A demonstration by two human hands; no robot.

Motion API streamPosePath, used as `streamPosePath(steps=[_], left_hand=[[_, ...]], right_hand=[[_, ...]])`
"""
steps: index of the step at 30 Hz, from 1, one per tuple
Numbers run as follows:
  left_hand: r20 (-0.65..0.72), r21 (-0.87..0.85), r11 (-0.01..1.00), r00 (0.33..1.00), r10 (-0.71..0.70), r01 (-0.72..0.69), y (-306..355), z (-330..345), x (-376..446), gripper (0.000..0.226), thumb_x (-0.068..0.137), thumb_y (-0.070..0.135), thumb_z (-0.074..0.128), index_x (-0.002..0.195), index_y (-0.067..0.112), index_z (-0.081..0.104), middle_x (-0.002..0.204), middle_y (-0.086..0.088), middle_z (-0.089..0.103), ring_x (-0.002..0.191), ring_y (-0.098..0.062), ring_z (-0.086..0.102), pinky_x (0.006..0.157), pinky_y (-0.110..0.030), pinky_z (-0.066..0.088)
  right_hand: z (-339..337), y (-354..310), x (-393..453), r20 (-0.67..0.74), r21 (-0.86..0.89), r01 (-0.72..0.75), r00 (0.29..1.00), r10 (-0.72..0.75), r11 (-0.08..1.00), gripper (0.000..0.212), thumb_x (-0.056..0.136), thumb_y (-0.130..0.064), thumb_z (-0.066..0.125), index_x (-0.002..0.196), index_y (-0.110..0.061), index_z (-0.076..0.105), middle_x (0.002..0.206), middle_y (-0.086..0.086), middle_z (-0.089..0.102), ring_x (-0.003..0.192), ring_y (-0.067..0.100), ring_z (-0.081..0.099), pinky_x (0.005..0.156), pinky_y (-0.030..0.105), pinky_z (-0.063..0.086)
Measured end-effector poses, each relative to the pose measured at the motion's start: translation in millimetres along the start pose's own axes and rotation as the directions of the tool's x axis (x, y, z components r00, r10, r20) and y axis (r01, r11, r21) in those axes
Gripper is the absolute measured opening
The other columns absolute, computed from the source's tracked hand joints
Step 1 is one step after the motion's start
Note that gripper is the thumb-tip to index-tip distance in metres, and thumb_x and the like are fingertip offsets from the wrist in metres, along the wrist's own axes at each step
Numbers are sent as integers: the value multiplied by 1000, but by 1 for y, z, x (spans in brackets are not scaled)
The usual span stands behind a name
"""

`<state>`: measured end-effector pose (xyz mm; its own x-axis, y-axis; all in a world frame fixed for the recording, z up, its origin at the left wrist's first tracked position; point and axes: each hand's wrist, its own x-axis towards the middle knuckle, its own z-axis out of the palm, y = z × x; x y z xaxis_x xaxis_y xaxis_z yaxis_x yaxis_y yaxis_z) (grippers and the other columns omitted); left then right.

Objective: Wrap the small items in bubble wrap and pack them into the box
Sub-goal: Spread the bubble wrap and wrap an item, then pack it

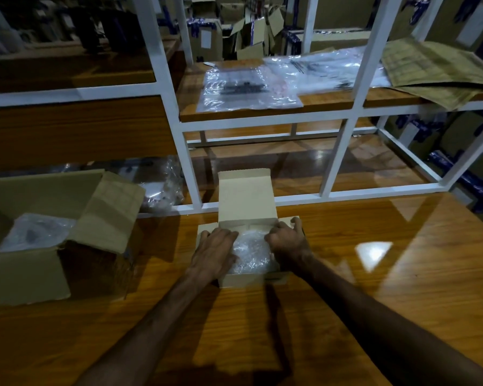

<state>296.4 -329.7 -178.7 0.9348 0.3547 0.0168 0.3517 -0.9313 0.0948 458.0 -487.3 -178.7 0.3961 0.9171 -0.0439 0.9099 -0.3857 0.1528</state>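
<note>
Glossy wooden table (pixel 346 274) at frame centre: bubble wrap bundle (pixel 251 253) is pressed into the small box (pixel 246 278) by the flat left hand (pixel 214 253); the right hand (pixel 287 240) is curled on the side flap (pixel 295 220). Springy wrap could lift and jam the lid (pixel 246 195).

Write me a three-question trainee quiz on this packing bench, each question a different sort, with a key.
1. True or false: the small box's lid stands open.
2. What fills it between the left hand and right hand? A) newspaper B) bubble wrap C) foam
3. On which side of the person does the large open carton sit?

Key: 1 true; 2 B; 3 left.
</note>
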Motion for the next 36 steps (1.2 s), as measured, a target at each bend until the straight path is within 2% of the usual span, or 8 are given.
streamPosePath(steps=[8,10,14,19,22,27,32,36], left_hand=[[-60,-60,995,995,-81,78,-2,6,12,26,85,32,83,106,23,70,110,2,72,108,-17,64,98,-42,52],[-76,-76,994,993,-88,83,-2,8,12,24,86,30,83,104,23,70,106,3,72,104,-16,66,97,-42,54],[-121,-129,989,988,-91,75,-2,12,12,24,86,28,83,105,22,69,105,3,73,101,-15,66,96,-43,54],[-141,-188,980,985,-99,71,-3,12,9,25,86,29,83,106,22,70,108,2,73,103,-16,66,94,-44,56],[-148,-206,976,984,-102,70,0,10,5,35,85,33,84,116,21,71,118,0,73,113,-19,65,102,-46,51],[-42,-362,922,985,-164,138,-1,9,-8,79,85,50,81,153,26,49,163,0,43,152,-20,33,125,-46,17],[-134,-456,879,966,-220,137,12,-8,-32,66,92,38,78,151,24,53,161,1,45,151,-22,36,123,-38,27],[-188,-499,860,956,-225,104,29,-27,-68,48,98,27,71,144,22,61,149,3,59,137,-13,51,115,-37,45]], right_hand=[[16,-4,7,-315,51,-32,948,47,998,16,94,-22,62,87,-10,69,89,12,71,89,28,70,88,43,54],[22,-6,8,-437,70,-44,897,70,997,9,88,-15,68,81,-9,67,78,11,68,74,26,67,76,40,56],[19,-12,10,-421,88,-60,902,92,994,21,73,-9,87,73,-10,66,67,8,62,61,22,61,66,37,56],[13,-12,9,-352,125,-71,929,111,990,18,80,-11,82,75,-12,65,68,6,62,62,20,60,68,36,55],[-1,-11,5,-218,207,-92,966,138,974,7,97,-18,65,94,-20,70,89,1,70,81,15,66,90,38,55],[1,-10,-24,-218,408,-62,962,164,911,15,104,-34,55,98,-29,68,99,-10,72,91,0,65,114,39,40],[-13,-22,-43,-160,593,-133,947,277,794,23,105,-34,54,105,-23,74,103,-4,76,83,4,66,84,29,56],[-31,-40,-52,-217,725,-47,931,292,687,29,104,-37,56,125,-22,71,122,-3,73,103,10,68,86,30,56]])
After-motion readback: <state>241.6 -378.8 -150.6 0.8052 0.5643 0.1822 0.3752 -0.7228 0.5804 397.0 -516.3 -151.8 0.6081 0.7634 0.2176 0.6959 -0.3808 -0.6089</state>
